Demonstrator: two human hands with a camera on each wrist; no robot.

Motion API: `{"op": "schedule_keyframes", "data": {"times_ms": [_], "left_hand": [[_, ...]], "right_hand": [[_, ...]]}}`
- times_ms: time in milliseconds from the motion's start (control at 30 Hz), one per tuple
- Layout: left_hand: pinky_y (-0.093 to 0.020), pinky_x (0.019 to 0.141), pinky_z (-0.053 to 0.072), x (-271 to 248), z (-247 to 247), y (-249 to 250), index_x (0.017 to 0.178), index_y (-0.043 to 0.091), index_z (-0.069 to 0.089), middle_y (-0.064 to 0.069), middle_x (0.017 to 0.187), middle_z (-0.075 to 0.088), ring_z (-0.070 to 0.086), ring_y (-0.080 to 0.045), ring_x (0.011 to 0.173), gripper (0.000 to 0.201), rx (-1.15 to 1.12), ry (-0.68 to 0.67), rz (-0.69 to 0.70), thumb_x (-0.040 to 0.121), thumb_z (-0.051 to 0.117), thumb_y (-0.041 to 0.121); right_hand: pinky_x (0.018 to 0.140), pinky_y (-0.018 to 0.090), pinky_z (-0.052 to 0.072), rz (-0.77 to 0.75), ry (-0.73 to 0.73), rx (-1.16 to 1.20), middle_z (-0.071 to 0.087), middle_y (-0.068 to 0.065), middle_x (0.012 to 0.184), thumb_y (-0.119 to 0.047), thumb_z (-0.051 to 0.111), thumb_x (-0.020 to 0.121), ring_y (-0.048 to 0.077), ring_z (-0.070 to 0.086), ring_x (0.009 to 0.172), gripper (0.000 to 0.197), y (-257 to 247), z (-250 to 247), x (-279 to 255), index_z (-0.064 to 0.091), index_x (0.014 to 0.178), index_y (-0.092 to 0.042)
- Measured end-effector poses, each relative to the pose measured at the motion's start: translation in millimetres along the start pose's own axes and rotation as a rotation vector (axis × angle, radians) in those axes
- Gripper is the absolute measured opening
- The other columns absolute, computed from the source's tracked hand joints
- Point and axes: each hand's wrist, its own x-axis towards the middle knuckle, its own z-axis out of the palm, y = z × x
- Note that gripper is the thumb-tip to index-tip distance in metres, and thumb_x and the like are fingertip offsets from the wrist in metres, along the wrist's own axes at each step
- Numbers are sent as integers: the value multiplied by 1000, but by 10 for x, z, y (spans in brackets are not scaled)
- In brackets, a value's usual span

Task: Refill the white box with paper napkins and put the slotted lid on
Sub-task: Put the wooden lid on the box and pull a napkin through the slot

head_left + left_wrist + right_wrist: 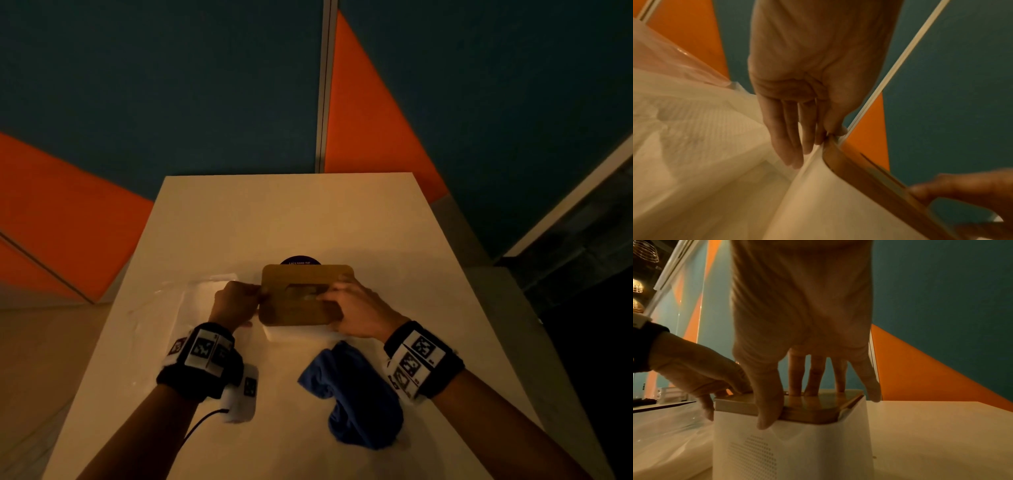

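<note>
The white box (793,451) stands mid-table with the wooden slotted lid (291,311) lying on its top. My right hand (346,305) lies flat on the lid, its straight fingers (795,382) pressing near the slot (301,291) and the thumb hanging over the near edge. At the lid's left edge is my left hand (236,301); its thumb touches the lid's corner (830,138) and its straight fingers (793,146) lie along the box wall (828,203). The lid's near right corner (849,404) looks slightly raised. A plastic-wrapped pack of napkins (684,121) lies left of the box.
A crumpled blue cloth (356,387) lies on the white table (428,274) just in front of the box, under my right wrist. A dark round sticker (301,260) shows behind the box. The pack's clear plastic wrap (185,294) spreads left. Teal and orange wall panels stand behind.
</note>
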Motion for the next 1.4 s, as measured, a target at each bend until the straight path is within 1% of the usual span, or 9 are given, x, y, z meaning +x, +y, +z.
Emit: {"op": "schedule_keyframes", "data": {"times_ms": [167,467,667,733,800,933,1033,1167,1400], "left_hand": [[-40,94,51,32,31,-3,121,16,61,-12,113,69,63,-30,101,32,157,120,106,91,55,29],[-39,96,46,106,62,-3,120,22,62,-11,120,66,59,-32,108,30,189,155,117,92,53,28],[-40,81,57,169,53,22,116,18,65,-12,105,71,67,-29,88,29,115,127,74,88,58,24],[-36,69,58,231,-28,82,116,16,63,-14,103,68,65,-26,86,30,-34,18,15,86,63,18],[-35,72,51,308,-134,173,126,13,54,-14,113,61,58,-27,100,39,-234,-150,-7,88,60,13],[-31,71,45,420,-193,277,135,15,47,-6,119,52,49,-22,104,42,-252,-274,61,94,50,27],[-37,81,41,474,-125,238,130,13,52,-8,121,55,49,-22,106,38,-210,-289,86,95,49,28],[-40,83,44,587,-137,139,124,13,58,-11,124,59,52,-27,115,37,-263,-301,88,91,56,28],[-33,72,53,697,-76,110,120,12,61,-8,111,62,56,-22,102,32,-234,-207,80,88,61,19]], "right_hand": [[108,52,35,16,4,-19,47,-1,137,-22,68,80,23,24,141,61,11,20,26,46,137,-29],[107,45,38,21,14,-15,46,-2,139,-21,69,81,22,22,141,64,31,21,43,43,139,-33],[108,47,38,32,8,4,44,-1,139,-23,70,80,22,21,142,63,60,61,73,45,138,-27],[108,45,38,28,-1,28,42,-2,139,-33,72,80,20,26,139,62,80,30,63,48,136,-27],[107,40,38,56,66,167,37,-3,141,-45,71,78,17,34,133,61,112,-25,64,51,134,-29],[112,43,36,337,273,560,25,7,154,-48,53,90,27,31,139,67,211,-74,193,25,148,-28],[102,46,46,537,149,791,33,11,153,-43,46,96,33,39,135,63,264,-58,267,18,150,-26],[90,48,55,536,165,825,45,10,145,-31,49,97,33,48,126,53,318,-51,305,30,146,-27],[87,51,56,519,218,822,53,13,139,-26,54,95,32,53,121,49,368,1,329,39,142,-24]]}}
